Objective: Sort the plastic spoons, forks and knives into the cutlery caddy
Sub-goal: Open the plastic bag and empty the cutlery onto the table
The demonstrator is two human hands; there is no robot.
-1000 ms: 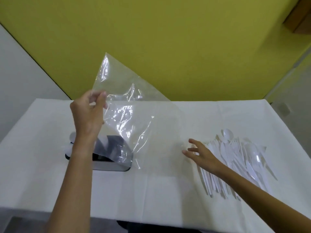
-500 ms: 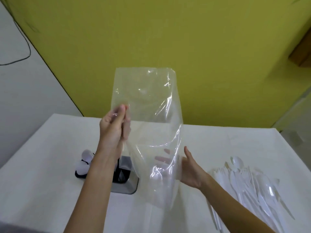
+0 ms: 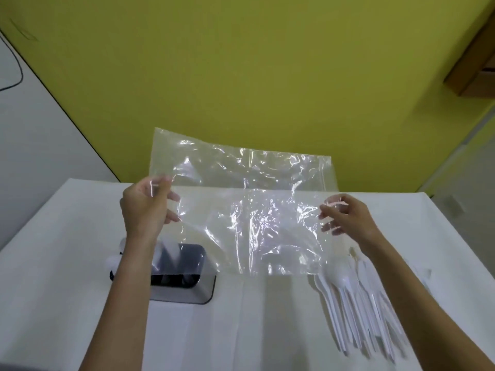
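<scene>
Plastic cutlery [image 3: 356, 298] lies in a white heap on the table [image 3: 67, 290], directly below your right hand [image 3: 348, 218] and just under the lower right corner of the clear bag [image 3: 241, 210] you hold. Both grips are occupied: your left hand [image 3: 144, 210] pinches the bag's left edge, your right hand pinches its right edge, sheet stretched between them. Below your left hand stands the cutlery caddy [image 3: 184, 277], partly hidden by your left forearm [image 3: 128, 290]; white pieces appear to stand in it, too blurred to type. Assessment: each piece is light, thin, smooth and likely brittle under bending; handles overlap, so one may drag its neighbours. Take hold at mid-handle with a fingertip pinch, one type at a time, once the bag is set down
</scene>
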